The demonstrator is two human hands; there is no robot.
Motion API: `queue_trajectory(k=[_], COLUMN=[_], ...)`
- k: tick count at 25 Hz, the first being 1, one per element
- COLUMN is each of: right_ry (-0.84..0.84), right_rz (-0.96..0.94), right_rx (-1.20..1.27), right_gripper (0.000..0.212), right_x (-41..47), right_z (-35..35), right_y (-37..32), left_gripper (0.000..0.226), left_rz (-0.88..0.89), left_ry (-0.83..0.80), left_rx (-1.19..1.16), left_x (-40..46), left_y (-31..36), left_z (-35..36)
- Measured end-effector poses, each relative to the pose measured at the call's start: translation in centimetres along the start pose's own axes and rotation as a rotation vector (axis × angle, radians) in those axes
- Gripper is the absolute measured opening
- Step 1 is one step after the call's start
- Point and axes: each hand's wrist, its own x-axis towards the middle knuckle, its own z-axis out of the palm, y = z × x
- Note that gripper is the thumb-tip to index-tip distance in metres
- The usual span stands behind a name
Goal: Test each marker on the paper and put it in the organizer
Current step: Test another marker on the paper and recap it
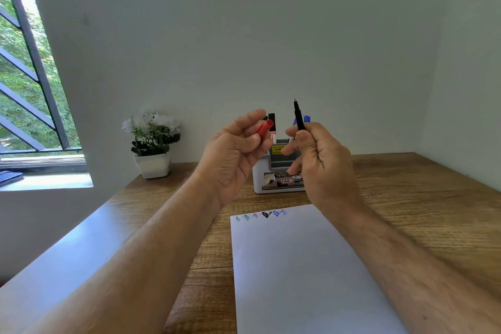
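Up above the brown wood-grain bench, both hands were raised side by side with a small gap between them. The left hand pinched a short red plastic marker cap between thumb and fingertips, the cap's open end tilted up and to the right. The right hand had its fingers curled round a slim black marker, held nearly upright with its fine bare tip pointing at the ceiling. Behind the hands, near the wall, stood the white and grey plastic desk organizer, partly hidden by the fingers; a black-capped marker with a white barrel and some blue-capped markers stuck up out of it, and a yellow price sticker showed on its front. A white sheet of paper lay flat on the bench nearer the person, below the right forearm, with a row of small test scribbles in green, red, black and blue along its far edge. To the left of the organizer sat a white square pot of white artificial flowers, next to a barred window
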Motion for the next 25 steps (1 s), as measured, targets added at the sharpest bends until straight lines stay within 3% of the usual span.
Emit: queue_trajectory(k=[6,11,13,16,19,25], right_ry=[0.003,-0.046,-0.111,-0.216,-0.304,-0.445], right_rz=[0.106,0.313,0.362,0.426,0.513,0.539], right_rx=[0.070,0.199,0.129,0.056,0.068,-0.023], right_gripper=[0.014,0.022,0.005,0.031,0.017,0.011], right_x=[-0.1,-0.3,-0.5,-0.7,-1.0,-1.3], right_z=[-0.7,-1.8,-2.0,-2.0,-1.9,-1.8], right_y=[-0.2,-0.1,0.2,0.4,0.7,1.5], left_gripper=[0.045,0.022,0.019,0.012,0.024,0.022], left_rz=[-0.049,-0.149,-0.194,-0.255,-0.362,-0.437], left_ry=[0.084,0.126,0.102,0.005,-0.163,-0.331], left_rx=[0.126,0.281,0.443,0.891,1.267,1.550], left_x=[-0.1,-0.7,-0.6,-0.4,-0.4,0.0], left_y=[-0.2,-0.3,-0.4,0.0,-0.1,-1.9], left_z=[0.8,0.9,0.7,0.1,-0.4,-0.5])
